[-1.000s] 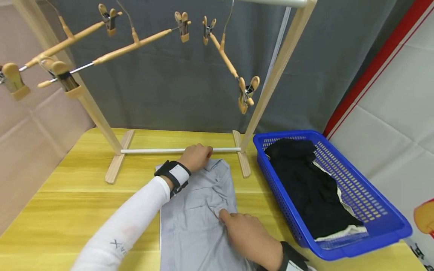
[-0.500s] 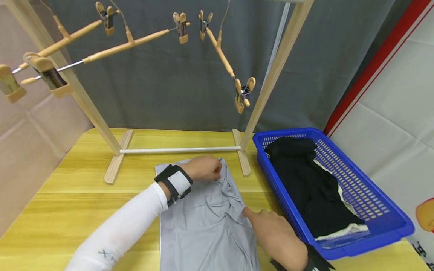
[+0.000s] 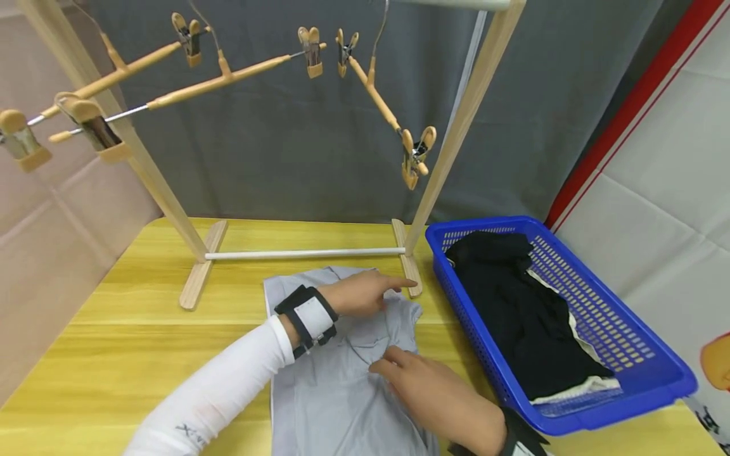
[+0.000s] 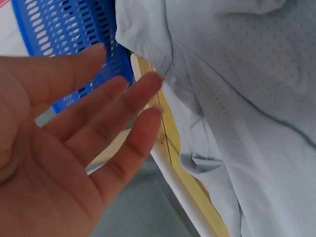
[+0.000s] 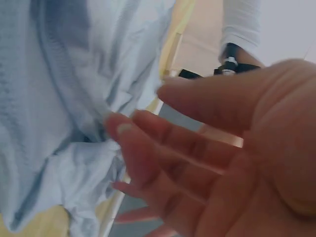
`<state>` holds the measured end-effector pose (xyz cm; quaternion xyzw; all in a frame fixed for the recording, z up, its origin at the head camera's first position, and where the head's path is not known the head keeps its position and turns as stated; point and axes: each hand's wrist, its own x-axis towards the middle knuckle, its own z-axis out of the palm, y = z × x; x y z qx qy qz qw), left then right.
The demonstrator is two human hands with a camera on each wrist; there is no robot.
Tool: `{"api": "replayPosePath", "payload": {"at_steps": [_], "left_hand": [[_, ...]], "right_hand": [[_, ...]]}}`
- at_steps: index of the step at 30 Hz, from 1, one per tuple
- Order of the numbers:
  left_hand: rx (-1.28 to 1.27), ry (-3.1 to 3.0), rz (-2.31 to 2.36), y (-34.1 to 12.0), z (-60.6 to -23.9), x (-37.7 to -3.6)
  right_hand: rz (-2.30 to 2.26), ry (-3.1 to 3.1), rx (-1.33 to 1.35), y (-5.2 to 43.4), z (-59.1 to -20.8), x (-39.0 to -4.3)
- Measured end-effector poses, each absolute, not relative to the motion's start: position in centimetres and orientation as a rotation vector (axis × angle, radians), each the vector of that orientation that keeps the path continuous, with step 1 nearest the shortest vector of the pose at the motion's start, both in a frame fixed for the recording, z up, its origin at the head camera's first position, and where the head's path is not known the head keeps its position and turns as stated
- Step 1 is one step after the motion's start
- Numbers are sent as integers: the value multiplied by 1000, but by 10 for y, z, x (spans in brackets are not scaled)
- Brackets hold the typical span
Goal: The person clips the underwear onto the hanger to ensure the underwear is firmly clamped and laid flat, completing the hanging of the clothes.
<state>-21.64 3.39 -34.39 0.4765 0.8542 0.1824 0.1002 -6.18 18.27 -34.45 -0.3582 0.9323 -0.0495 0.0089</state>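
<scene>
two hands flat on a grey garment spread over the yellow bench.

the grey garment (image 3: 342, 373) lies on the near middle of the bench (image 3: 142, 329), its far edge just short of the white bar of the wooden rack (image 3: 302, 253). the left hand (image 3: 365, 292) rests on the garment's far part, fingers (image 4: 128, 101) straight and spread, holding nothing, the tips pointing right toward the rack's foot. the right hand (image 3: 433, 392) lies nearer, on the rumpled middle of the cloth, fingers (image 5: 148, 143) stretched out loose, gripping nothing. to the right stands a blue basket (image 3: 644, 373) with dark clothes (image 3: 525, 316) in it. wooden clip hangers (image 3: 376, 95) hang above the far side.
</scene>
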Motion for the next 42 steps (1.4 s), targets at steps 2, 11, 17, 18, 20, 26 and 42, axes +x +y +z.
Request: {"api": "replayPosePath", "payload": {"at_steps": [2,11,17,18,20,26,42], "left_hand": [[1373,2573,582,29,-343,-220],[1237,2855,472,-1,-348,-235],[1182,2864,438,-10,-359,-245],[1172,2866,439,-10,-360,-246],[1164,2870,448,-10,-361,-250],[1129,2851,543,-10,-359,-255],[1112,2807,487,-16,-367,-254]], "right_hand": [[-179,2928,-1155,183,-347,-64],[51,3065,-761,191,-353,-56],[55,3088,-507,195,-350,-49],[50,3080,-495,194,-348,-49],[50,3079,-503,193,-346,-48],[39,3101,-667,186,-341,-47],[-58,2942,-830,186,-344,-51]]}}
